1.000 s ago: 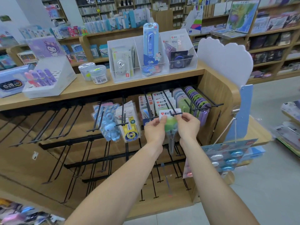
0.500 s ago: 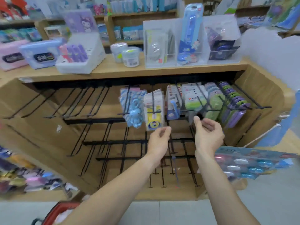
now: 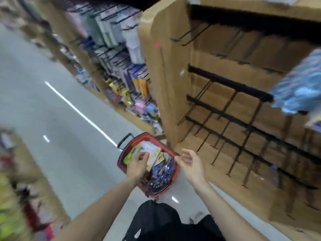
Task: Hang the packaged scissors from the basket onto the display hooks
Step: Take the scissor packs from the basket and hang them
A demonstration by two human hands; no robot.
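Floor (image 3: 43, 105): grey aisle on the left, crossed by a white line; the view is smeared by motion.

Basket (image 3: 176, 178): red, with a black handle at its far end, standing on the floor near the foot of the rack. It holds a loose heap of packets.

Packets (image 3: 152, 150): flat carded packs, pale and yellow-green on top, darker glossy ones nearer. Which are scissors is too blurred to tell.

Left hand (image 3: 137, 165): down inside the basket, fingers curled onto the top packets. Whether it has one pinched or is only sorting through them cannot be told.

Right hand (image 3: 191, 164): just right of the basket rim, palm up, fingers loosely spread, holding nothing.

Rack (image 3: 166, 80): wooden unit rising on the right, its black rails and hooks (image 3: 224, 101) mostly bare on this near side.

Step in hand: picking the next packet out of the basket, by the look of it.

Doing it well: likely best to take a single pack by its card top, where the hang hole sits, so neighbours do not lift with it. The free right hand could then steady the lower edge on the way up.

Risk: glossy packs may slide or cling together, and a blade end could snag in the heap.
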